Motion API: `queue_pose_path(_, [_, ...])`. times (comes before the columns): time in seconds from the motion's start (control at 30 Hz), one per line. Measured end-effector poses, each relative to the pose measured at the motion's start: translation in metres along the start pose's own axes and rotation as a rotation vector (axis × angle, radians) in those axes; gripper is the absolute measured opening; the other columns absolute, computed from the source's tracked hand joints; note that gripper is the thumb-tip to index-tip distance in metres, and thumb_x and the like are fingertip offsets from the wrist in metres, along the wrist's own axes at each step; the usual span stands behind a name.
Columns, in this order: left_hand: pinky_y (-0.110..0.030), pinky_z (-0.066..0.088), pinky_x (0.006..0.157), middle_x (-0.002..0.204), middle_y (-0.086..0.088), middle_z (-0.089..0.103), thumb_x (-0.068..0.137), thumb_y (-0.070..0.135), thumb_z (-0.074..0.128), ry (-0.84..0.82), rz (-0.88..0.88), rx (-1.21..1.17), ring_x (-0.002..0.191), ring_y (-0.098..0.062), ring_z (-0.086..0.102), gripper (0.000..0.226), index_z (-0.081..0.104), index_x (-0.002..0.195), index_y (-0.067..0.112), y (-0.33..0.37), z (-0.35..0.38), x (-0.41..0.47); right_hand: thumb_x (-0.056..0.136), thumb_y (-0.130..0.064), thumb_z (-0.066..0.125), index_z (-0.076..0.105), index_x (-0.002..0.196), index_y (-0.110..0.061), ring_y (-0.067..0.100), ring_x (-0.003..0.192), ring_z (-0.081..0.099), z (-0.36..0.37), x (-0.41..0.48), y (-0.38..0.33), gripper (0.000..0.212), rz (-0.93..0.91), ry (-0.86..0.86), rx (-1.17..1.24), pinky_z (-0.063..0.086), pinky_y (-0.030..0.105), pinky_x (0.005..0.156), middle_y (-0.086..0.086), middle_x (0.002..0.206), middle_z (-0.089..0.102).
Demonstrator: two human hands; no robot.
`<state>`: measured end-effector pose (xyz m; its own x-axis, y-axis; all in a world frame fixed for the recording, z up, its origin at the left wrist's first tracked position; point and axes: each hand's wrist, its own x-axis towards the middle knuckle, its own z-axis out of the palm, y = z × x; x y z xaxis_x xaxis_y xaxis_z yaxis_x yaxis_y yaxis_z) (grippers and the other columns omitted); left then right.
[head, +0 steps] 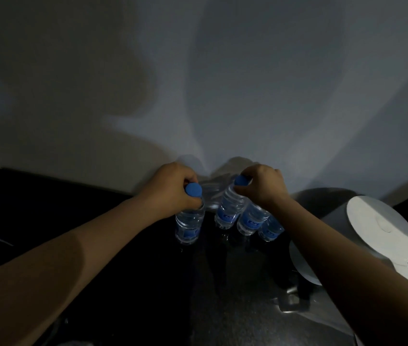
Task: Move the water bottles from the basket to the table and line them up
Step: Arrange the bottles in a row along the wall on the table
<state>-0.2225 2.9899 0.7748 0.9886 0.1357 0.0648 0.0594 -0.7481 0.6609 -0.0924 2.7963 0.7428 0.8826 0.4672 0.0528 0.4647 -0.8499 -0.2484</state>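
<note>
Near the far edge of the bench (123,258), close to the wall (198,71), four water bottles stand in a row that runs toward the right edge. All are of clear plastic with a blue label.

My left hand (170,191) is on the first bottle (189,226), the one nearest to the left edge. The fingers (185,178) and the thumb are curled round its blue cap (193,190) and grip it from above. This bottle is upright and stands a little apart from the other three. Its base is down at the dark surface, but I cannot tell if it really touches.

My right hand (265,186) pinches the blue cap (241,181) of the second bottle (229,211), with the fingertips curled round the cap. This bottle looks to lean a little to the right at its top.

Just beside it is the third bottle (251,221), and just beside that one the fourth bottle (270,229). My right wrist and forearm cover the tops of these two, so only their lower parts show. The three bottles on the right are very close to each other; I cannot tell if they touch.

Toward the right edge of the bench, near the fourth bottle, stands a white kettle (377,236) with its lid closed. The light is weak and the bench is almost black.
</note>
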Motion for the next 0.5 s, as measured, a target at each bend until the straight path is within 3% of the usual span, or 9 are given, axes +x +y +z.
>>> queue_pose_path(0.17, [-0.006,0.042,0.056,0.065,0.014,0.055,0.060,0.015,0.081,-0.009,0.001,0.001,0.057,0.001,0.051,0.019,0.071,0.075,0.010,-0.0018,0.0033,0.0032,0.081,-0.037,0.069,0.068,0.098,-0.020,0.018,0.088,0.057,0.0049,-0.0002,0.0046,0.024,-0.001,-0.007,-0.004,0.033,0.032,0.081,0.001,0.097,0.066])
queue_pose_path(0.3, [-0.012,0.040,0.049,0.066,0.006,0.060,0.061,0.017,0.081,-0.013,0.014,0.019,0.057,-0.002,0.052,0.019,0.071,0.074,0.009,-0.0044,0.0068,0.0064,0.081,-0.037,0.069,0.068,0.095,-0.020,0.019,0.088,0.058,0.0075,-0.0017,0.0081,0.023,0.009,-0.019,0.003,0.041,0.036,0.088,0.002,0.096,0.066])
queue_pose_path(0.5, [-0.005,0.041,0.055,0.061,0.015,0.053,0.060,0.018,0.082,0.001,0.032,0.015,0.056,0.000,0.050,0.020,0.071,0.075,0.010,-0.0075,0.0092,0.0077,0.081,-0.034,0.069,0.069,0.096,-0.017,0.021,0.088,0.059,0.0094,-0.0040,0.0063,0.022,-0.001,-0.020,0.016,0.044,0.039,0.089,0.004,0.096,0.067])
